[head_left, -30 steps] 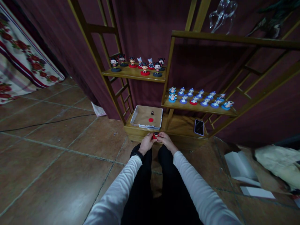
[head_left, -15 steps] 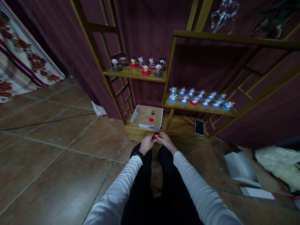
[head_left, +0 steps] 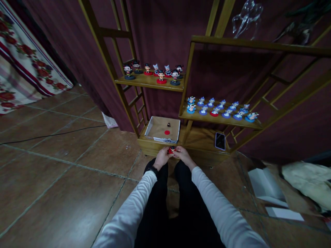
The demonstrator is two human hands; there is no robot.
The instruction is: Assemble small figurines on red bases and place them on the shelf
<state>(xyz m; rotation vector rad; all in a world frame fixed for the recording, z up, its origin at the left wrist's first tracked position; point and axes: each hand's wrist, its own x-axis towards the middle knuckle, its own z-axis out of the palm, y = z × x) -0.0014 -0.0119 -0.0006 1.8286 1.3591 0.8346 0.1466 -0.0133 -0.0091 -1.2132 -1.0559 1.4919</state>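
Between my two hands is a small toy figurine (head_left: 172,149) with a dark top and red parts, partly covered by fingers. My left hand (head_left: 162,157) grips it from the left, and my right hand (head_left: 183,155) pinches it from the right. Just beyond them, a shallow cardboard box (head_left: 158,128) rests on the lowest shelf. Inside lie a red round base (head_left: 167,132) and a small dark piece (head_left: 169,124), too small to make out.
Several figurines (head_left: 161,76) stand on the upper left shelf (head_left: 144,82), and several blue and purple ones (head_left: 227,112) on the right shelf. A phone (head_left: 220,141) lies on the lowest shelf. A glass horse (head_left: 248,19) stands above. White box pieces (head_left: 267,186) lie on the floor at right.
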